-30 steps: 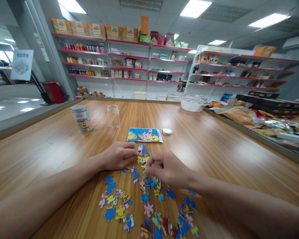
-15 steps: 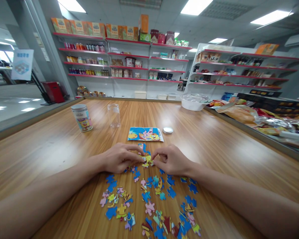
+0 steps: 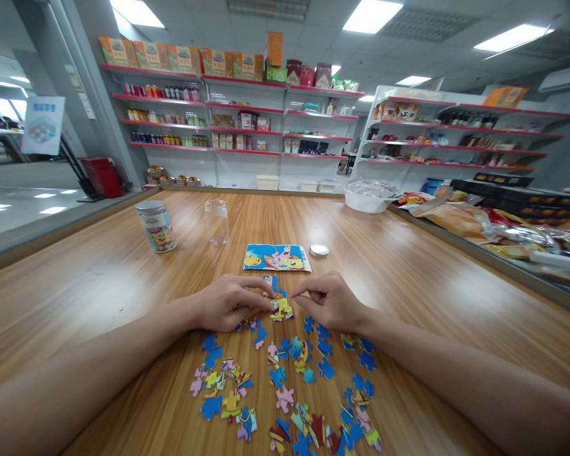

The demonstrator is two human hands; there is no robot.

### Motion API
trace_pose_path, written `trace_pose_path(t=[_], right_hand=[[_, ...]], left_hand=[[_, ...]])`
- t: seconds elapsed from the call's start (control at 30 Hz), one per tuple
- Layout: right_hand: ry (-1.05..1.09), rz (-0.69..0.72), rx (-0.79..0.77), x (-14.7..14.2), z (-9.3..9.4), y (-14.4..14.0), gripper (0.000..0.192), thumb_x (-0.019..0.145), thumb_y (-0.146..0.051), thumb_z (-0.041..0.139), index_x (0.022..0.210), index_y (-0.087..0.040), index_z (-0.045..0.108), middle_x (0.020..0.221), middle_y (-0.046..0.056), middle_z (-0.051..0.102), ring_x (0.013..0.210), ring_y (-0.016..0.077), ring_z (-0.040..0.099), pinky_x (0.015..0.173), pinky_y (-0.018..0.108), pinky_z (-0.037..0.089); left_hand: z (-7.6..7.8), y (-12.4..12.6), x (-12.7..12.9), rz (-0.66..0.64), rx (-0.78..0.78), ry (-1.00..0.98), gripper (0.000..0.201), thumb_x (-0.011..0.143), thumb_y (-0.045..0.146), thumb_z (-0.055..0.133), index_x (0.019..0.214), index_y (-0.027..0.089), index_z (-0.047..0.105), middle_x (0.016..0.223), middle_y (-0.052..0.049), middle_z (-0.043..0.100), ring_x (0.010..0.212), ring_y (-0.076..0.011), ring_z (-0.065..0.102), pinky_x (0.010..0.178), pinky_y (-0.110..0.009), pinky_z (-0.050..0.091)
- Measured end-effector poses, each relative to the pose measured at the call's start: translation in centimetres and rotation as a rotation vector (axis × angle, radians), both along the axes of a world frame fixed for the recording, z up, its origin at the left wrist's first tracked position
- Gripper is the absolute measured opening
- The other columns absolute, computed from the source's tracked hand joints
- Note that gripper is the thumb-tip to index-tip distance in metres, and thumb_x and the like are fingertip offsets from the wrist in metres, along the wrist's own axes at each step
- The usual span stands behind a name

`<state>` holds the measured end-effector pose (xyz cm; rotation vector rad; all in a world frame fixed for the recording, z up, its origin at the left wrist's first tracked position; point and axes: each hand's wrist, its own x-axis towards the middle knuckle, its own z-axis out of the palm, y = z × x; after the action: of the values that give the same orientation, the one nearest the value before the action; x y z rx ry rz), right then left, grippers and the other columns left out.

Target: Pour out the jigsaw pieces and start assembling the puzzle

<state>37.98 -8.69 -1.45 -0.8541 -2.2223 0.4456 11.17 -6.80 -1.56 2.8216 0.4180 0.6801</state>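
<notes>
Several joined yellow jigsaw puzzle pieces point(image 3: 282, 310) lie flat on the wooden table point(image 3: 171, 342) between my hands, with blue and pink pieces point(image 3: 270, 280) just beyond them. My left hand point(image 3: 228, 302) rests at their left side, its thumb and fingers holding the edge. On the right, my right hand point(image 3: 335, 301) is close to the yellow pieces, its thumb and index finger slightly apart with nothing visible between them. Loose puzzle pieces point(image 3: 285, 398) are scattered nearer to me. Behind the hands lies a picture card point(image 3: 278, 258) with a cartoon scene.
A round metal lid point(image 3: 320, 251) sits right of the card. To the left stand a cartoon-printed can point(image 3: 156, 227) and a clear plastic jar point(image 3: 217, 222). A white bowl point(image 3: 368, 197) is at the back right, near packaged snacks point(image 3: 475, 221). Stocked shelves point(image 3: 247, 111) line the wall.
The fingertips of my right hand have come off the right edge of the yellow pieces and straightened a little. My left hand stays in nearly the same place.
</notes>
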Motion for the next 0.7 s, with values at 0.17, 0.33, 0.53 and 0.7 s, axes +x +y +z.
trace_pose_path(t=[0.17,0.33,0.53,0.7], right_hand=[[-0.131,0.093,-0.007,0.39,-0.06,0.26,0.018,0.078,-0.018,0.061,0.079,-0.013,0.078,0.046,-0.004,0.046,0.041,0.0056,0.035,0.043,0.019,0.026],[-0.148,0.097,-0.001,0.04,0.05,0.01,0.018,0.078,-0.018,0.061,0.078,-0.013,0.078,0.046,-0.003,0.047,0.041,0.0058,0.036,0.042,0.019,0.026],[-0.181,0.105,0.007,0.03,0.24,-0.27,0.017,0.077,-0.017,0.061,0.076,-0.013,0.077,0.047,-0.002,0.052,0.041,0.0063,0.038,0.042,0.019,0.027],[-0.194,0.118,0.063,-0.04,0.04,-0.53,0.018,0.078,-0.017,0.06,0.082,-0.014,0.078,0.051,0.001,0.059,0.043,0.0075,0.044,0.044,0.02,0.03]], left_hand=[[0.02,-0.03,0.04,0.001,-0.003,0.0,0.04,0.089,0.008,0.049,0.119,0.025,0.07,0.121,-0.008,0.065,0.102,-0.0213,0.068,0.088,-0.032,0.056],[-0.08,0.05,0.06,-0.004,-0.006,-0.009,0.04,0.089,0.008,0.049,0.119,0.024,0.07,0.121,-0.008,0.065,0.103,-0.0214,0.068,0.088,-0.032,0.056],[0.04,0.0,0.09,-0.004,0.001,-0.004,0.042,0.087,0.006,0.049,0.118,0.025,0.07,0.121,-0.008,0.065,0.105,-0.0214,0.067,0.09,-0.032,0.056],[0.17,-0.08,0.15,-0.003,0.002,-0.002,0.041,0.088,0.007,0.049,0.118,0.025,0.07,0.12,-0.008,0.065,0.104,-0.0213,0.067,0.09,-0.032,0.056]])
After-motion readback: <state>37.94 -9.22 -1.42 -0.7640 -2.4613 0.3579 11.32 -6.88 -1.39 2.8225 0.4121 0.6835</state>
